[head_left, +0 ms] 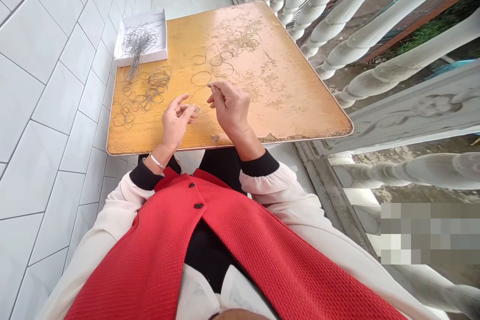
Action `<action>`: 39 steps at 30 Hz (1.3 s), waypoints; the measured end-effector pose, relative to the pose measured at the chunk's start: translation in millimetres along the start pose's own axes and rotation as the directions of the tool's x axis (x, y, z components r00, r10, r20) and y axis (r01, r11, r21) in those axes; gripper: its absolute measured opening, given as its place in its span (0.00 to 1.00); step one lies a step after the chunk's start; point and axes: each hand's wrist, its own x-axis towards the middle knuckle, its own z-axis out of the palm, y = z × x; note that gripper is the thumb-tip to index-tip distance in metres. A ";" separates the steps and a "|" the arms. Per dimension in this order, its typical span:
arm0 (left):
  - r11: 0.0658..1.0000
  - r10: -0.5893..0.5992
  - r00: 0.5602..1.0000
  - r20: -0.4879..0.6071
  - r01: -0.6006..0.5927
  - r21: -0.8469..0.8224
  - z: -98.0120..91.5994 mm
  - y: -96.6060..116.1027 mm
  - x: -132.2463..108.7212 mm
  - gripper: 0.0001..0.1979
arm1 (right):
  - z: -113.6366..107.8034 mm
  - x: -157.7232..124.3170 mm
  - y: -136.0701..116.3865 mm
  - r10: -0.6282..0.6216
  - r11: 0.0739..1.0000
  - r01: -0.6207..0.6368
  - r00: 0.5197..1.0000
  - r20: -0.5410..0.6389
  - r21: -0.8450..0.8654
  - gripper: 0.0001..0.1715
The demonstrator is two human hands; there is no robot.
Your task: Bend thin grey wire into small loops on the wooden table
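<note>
A thin dark wire (195, 91) curves between my two hands above the wooden table. My right hand (232, 108) is closed, with thumb and index finger pinching the wire's upper end. My left hand (175, 122) has its index finger raised, while the thumb and the lower fingers come together on the wire's other end. Just beyond my fingers lies a round wire loop (201, 78). Several more wire loops (222, 62) spread out toward the far side. To the left is a tangled pile of wire rings (155, 85).
A white open box (159, 54) at the table's far left corner holds a bundle of loose wires (139, 42), some hanging over its front edge. The worn table (285, 95) stands between a tiled wall (48, 110) and a white baluster railing (326, 22).
</note>
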 end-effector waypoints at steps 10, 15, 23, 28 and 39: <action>0.833 0.309 0.921 0.238 -0.383 0.400 -10.7 33.2 12.7 0.14 | 1.8 -3.3 -3.3 -0.054 0.999 0.053 0.987 0.153 0.011 0.25; 0.898 0.260 0.949 0.181 -0.306 0.316 -4.5 28.4 8.8 0.14 | 0.4 -5.8 0.8 -0.065 0.994 0.073 0.993 0.097 -0.083 0.23; 0.979 0.116 0.982 0.146 -0.138 0.149 4.6 28.1 4.5 0.13 | 11.5 -8.1 -1.1 -0.120 0.979 0.117 0.993 -0.007 -0.165 0.21; 0.995 0.019 0.993 0.119 -0.031 0.097 8.8 33.2 3.5 0.10 | 14.0 -9.6 -7.7 -0.049 0.998 0.048 0.998 -0.030 -0.032 0.23; 0.968 0.107 0.990 0.096 -0.126 0.219 -1.3 27.4 7.4 0.11 | 8.7 -17.5 -1.9 0.046 0.995 -0.044 0.999 -0.024 0.091 0.24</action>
